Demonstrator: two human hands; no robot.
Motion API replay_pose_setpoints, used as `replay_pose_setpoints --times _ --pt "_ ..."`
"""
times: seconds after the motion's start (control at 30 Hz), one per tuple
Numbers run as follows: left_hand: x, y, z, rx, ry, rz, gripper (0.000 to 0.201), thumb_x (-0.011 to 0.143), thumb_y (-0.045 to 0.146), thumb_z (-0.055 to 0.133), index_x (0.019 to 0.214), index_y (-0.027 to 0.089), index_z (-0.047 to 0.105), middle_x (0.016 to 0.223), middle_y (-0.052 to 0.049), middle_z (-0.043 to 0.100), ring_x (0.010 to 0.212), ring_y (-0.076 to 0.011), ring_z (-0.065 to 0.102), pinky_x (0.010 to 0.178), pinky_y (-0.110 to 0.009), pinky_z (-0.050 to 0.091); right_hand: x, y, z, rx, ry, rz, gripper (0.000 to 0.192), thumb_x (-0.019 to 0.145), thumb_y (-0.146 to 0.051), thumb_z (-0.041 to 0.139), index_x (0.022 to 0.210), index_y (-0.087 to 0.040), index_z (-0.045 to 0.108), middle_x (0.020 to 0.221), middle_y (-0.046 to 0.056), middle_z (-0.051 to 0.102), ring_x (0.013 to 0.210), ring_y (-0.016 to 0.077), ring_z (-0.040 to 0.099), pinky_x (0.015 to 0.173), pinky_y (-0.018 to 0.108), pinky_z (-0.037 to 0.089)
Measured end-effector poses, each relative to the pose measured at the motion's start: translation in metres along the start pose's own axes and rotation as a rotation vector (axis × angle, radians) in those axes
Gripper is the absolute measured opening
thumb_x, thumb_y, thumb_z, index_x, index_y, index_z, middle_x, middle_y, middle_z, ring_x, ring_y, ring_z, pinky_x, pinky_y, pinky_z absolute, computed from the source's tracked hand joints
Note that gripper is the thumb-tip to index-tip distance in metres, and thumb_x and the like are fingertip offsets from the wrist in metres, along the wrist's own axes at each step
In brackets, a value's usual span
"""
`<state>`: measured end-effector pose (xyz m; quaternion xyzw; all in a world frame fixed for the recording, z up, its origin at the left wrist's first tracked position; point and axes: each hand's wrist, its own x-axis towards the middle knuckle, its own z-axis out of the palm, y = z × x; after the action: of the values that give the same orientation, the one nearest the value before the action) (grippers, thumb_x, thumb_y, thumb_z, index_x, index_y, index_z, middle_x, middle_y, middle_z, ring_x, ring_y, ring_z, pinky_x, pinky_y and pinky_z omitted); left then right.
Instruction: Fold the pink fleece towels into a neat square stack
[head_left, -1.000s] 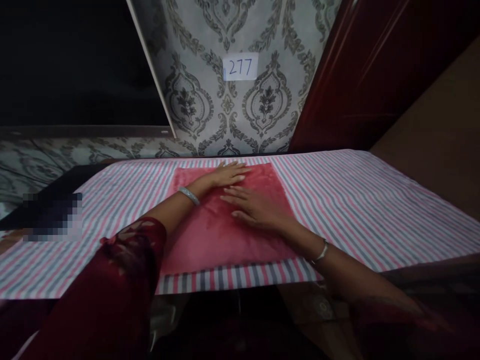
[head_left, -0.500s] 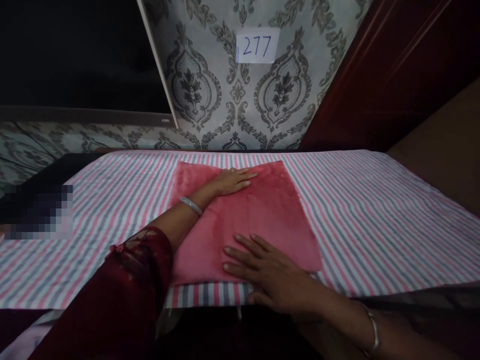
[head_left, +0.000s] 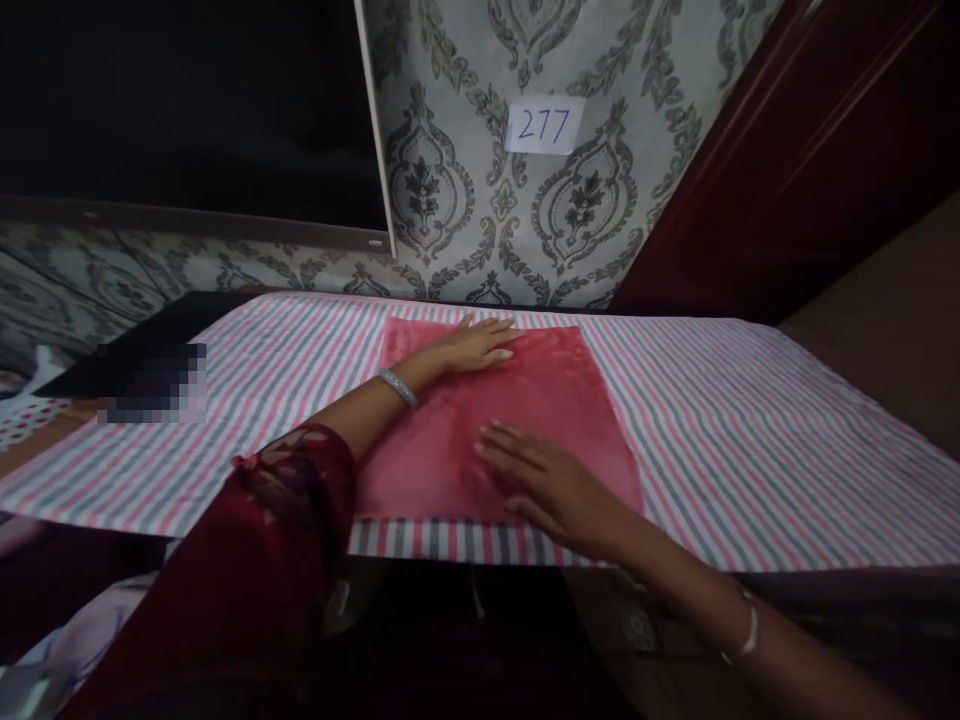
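As we look down through the head view, we find our left hand [head_left: 480, 345] laid flat on the far edge of the pink cloth [head_left: 555, 400], fingers [head_left: 501, 340] extended and spread, gripping nothing. Our right hand [head_left: 555, 485] lies palm down on the near half of the same cloth, fingers [head_left: 501, 452] straight and pointing to our left, likewise open and holding nothing. A silver bangle [head_left: 397, 387] sits on the left wrist and a second bangle [head_left: 746, 630] on the right.

The pink cloth lies spread on the striped sheet [head_left: 750, 440] that covers the tabletop, at its middle. Its long axis runs away from us, from the near edge of the tabletop toward the patterned wall [head_left: 465, 200]. Both hands rest directly on it: the left at the far end, the right at the near end, so the right hand is nearer to the near hem and to us. A paper label reading 277 [head_left: 544, 124] is fixed to the wall above. A dark red door [head_left: 787, 170] stands to the right.

Compared with half a second earlier, the right hand has moved away from the near edge, farther onto the cloth. The left hand has kept its place at the far edge. The view has shifted somewhat, so the cloth now appears further right in the picture.
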<state>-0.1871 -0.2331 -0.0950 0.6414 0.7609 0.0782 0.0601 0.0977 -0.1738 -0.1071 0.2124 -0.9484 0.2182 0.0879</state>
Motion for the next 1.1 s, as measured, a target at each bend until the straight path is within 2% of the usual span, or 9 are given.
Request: replay_pose_setpoints --times 0.1,0.27,0.47,0.63,0.77,0.83,0.93,1.0,1.1 --pt "-0.025 -0.013 -0.01 0.036 -0.024 -0.033 0.062 0.099 0.061 0.025 0.156 0.036 0.03 0.165 -0.001 0.029 0.153 -0.0264 0.018 0.121 -0.057 0.002 0.043 0.019 0.0 -0.026 0.017 -0.029 0.058 0.103 -0.042 0.042 0.157 -0.024 0.031 0.161 0.01 0.035 0.151 0.0232 0.026 0.122 0.051 0.026" --pt "-0.052 -0.031 0.005 0.045 -0.04 -0.205 0.06 0.1 0.056 0.027 0.156 0.037 0.028 0.167 0.0 0.022 0.152 -0.0303 0.019 0.12 -0.056 0.01 0.09 0.035 0.021 -0.067 -0.107 0.04 0.062 0.101 -0.052 0.044 0.155 -0.023 0.036 0.164 0.011 0.026 0.152 0.0292 0.02 0.123 0.056 0.017" --pt "-0.053 -0.037 0.025 0.025 0.039 -0.158 0.059 0.1 0.057 0.025 0.156 0.037 0.03 0.167 0.001 0.024 0.15 -0.0301 0.025 0.119 -0.05 0.017 0.064 0.008 0.04 -0.09 -0.217 -0.076 0.064 0.101 -0.053 0.045 0.158 -0.031 0.027 0.167 0.002 0.014 0.155 0.026 0.003 0.124 0.054 0.007" --pt "-0.052 -0.043 0.027 0.001 0.057 -0.129 0.061 0.1 0.059 0.023 0.157 0.035 0.029 0.166 -0.001 0.026 0.148 -0.0291 0.029 0.118 -0.047 0.019 0.034 -0.018 0.052 -0.085 -0.284 -0.105 0.068 0.096 -0.048 0.058 0.156 -0.033 0.03 0.168 -0.004 0.012 0.154 0.0261 -0.007 0.125 0.052 0.002" --pt "-0.053 -0.04 0.025 0.017 0.062 -0.135 0.061 0.1 0.06 0.023 0.156 0.037 0.029 0.166 -0.001 0.026 0.148 -0.0298 0.028 0.118 -0.049 0.019 0.02 -0.032 0.061 -0.008 -0.3 -0.127 0.068 0.095 -0.054 0.057 0.155 -0.032 0.033 0.168 -0.004 0.013 0.154 0.0238 -0.007 0.125 0.052 -0.003" --pt "-0.055 -0.038 0.023 0.03 0.053 -0.153 0.061 0.1 0.059 0.023 0.157 0.037 0.028 0.166 -0.001 0.025 0.149 -0.0305 0.027 0.119 -0.051 0.018 0.016 -0.038 0.056 0.052 -0.32 -0.156 0.066 0.097 -0.054 0.054 0.155 -0.03 0.034 0.166 -0.002 0.021 0.155 0.0215 -0.002 0.125 0.05 -0.001" --pt "-0.057 -0.038 0.015 0.047 -0.002 -0.178 0.062 0.1 0.058 0.024 0.157 0.036 0.027 0.167 -0.003 0.021 0.151 -0.032 0.022 0.119 -0.055 0.015 0.014 -0.039 0.034 0.134 -0.296 -0.146 0.062 0.1 -0.051 0.049 0.155 -0.029 0.034 0.162 0.001 0.033 0.153 0.0164 0.015 0.126 0.042 0.012" --pt "-0.055 -0.038 0.007 0.058 -0.055 -0.189 0.064 0.099 0.059 0.026 0.158 0.034 0.026 0.167 -0.004 0.02 0.152 -0.0331 0.02 0.12 -0.057 0.012 0.016 -0.029 0.013 0.125 -0.177 -0.083 0.056 0.102 -0.046 0.047 0.154 -0.028 0.037 0.16 0.004 0.039 0.15 0.0162 0.027 0.123 0.04 0.022" --pt "-0.04 -0.03 -0.005 0.046 -0.065 -0.179 0.065 0.098 0.06 0.027 0.158 0.034 0.025 0.167 -0.005 0.022 0.153 -0.0327 0.016 0.12 -0.059 0.007 0.022 0.003 -0.018 0.023 0.047 0.037 0.05 0.102 -0.038 0.043 0.15 -0.025 0.046 0.154 0.008 0.047 0.146 0.0217 0.037 0.119 0.044 0.033"
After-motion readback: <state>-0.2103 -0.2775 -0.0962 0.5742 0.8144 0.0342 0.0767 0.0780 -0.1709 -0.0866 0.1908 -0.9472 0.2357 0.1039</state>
